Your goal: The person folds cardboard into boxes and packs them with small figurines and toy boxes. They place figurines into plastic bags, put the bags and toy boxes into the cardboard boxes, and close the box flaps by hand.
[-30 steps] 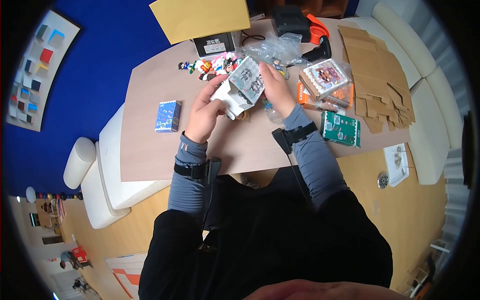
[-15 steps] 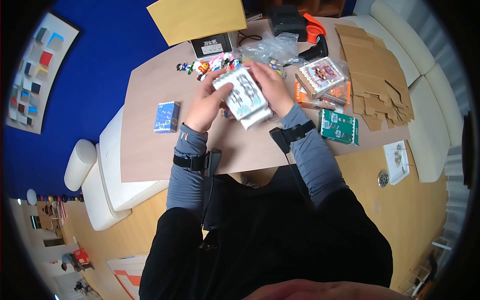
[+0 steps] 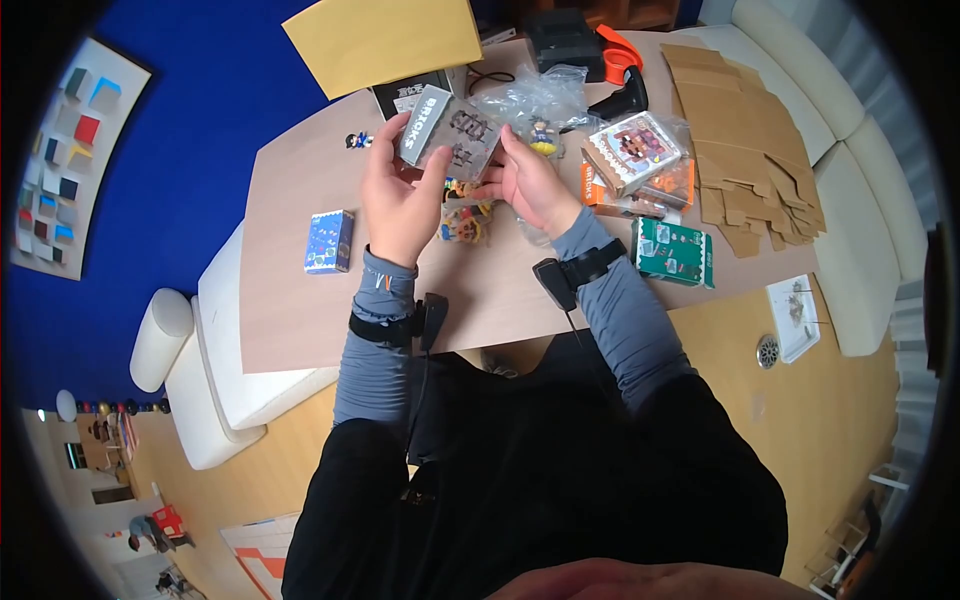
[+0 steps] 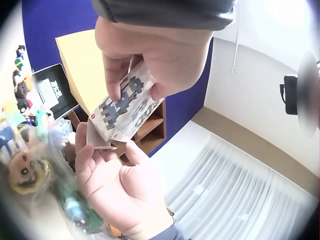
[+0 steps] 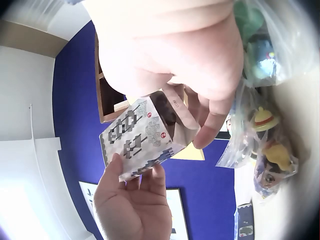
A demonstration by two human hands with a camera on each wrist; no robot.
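My left hand [image 3: 402,195] grips a small printed "BRICKS" box [image 3: 466,135], with the thumb along its lower face. Pictures of brick pieces cover the box's pale panel in the right wrist view. At its opened end a flap [image 5: 176,107] sticks out, and the inside looks dark. My right hand [image 3: 540,185] has its thumb and fingers about that open end. Below the box on the table lie small toy figures [image 3: 462,225], partly covered by the hands. Bagged figures [image 5: 272,162] also show in the right wrist view.
A blue box [image 3: 328,242] lies at left and a green box [image 3: 672,252] at right. Behind the green one, a brown picture box [image 3: 637,152] rests on an orange box [image 3: 603,195]. Flattened cardboard [image 3: 750,140], clear plastic [image 3: 530,95] and a yellow sheet [image 3: 385,45] are farther back.
The box has been turned over in the hands, so its "BRICKS" side now faces the head camera. It has moved slightly up and left, and the right hand has shifted to its open end.
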